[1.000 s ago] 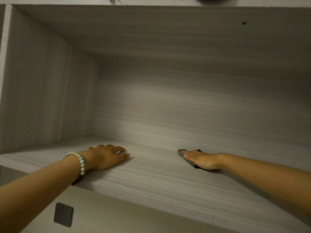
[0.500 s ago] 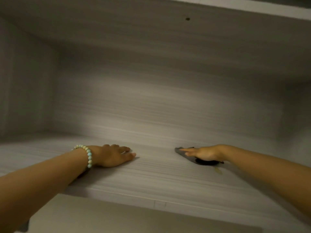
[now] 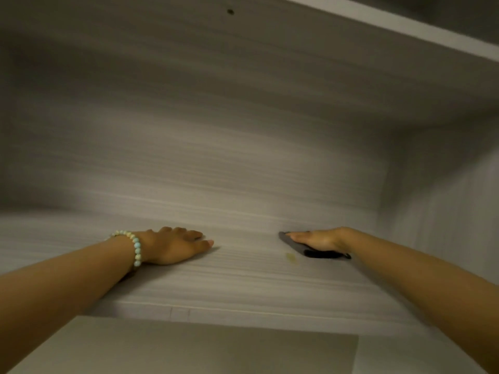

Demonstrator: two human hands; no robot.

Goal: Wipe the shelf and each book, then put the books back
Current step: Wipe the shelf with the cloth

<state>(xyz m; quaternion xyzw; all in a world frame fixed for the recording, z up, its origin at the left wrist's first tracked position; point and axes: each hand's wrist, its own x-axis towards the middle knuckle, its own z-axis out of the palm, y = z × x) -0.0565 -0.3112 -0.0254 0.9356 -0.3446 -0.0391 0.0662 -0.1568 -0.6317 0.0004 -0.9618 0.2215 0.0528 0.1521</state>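
left hand (image 3: 172, 245): flat, fingers straight, bracing on shelf (image 3: 243, 276)
right hand (image 3: 320, 238): flat, pressing dark cloth (image 3: 297, 248) down for wiping
books: none visible

A person is working indoors at a fitted storage unit, in what is appearing to be a furnished room of a home, though which room cannot be told. The shelf (image 3: 243, 282), the back panel (image 3: 243, 163), the right side wall (image 3: 445, 217) and the board overhead (image 3: 189, 49) are all showing the same pale grey wood-grain laminate common to household cabinets, and a fixing hole (image 3: 230, 11) is showing in the board overhead. Dim, warm light is falling unevenly into the compartment. A dark cloth (image 3: 293, 245) is lying flat on the shelf, and a bead bracelet (image 3: 136, 248) is circling the left wrist.
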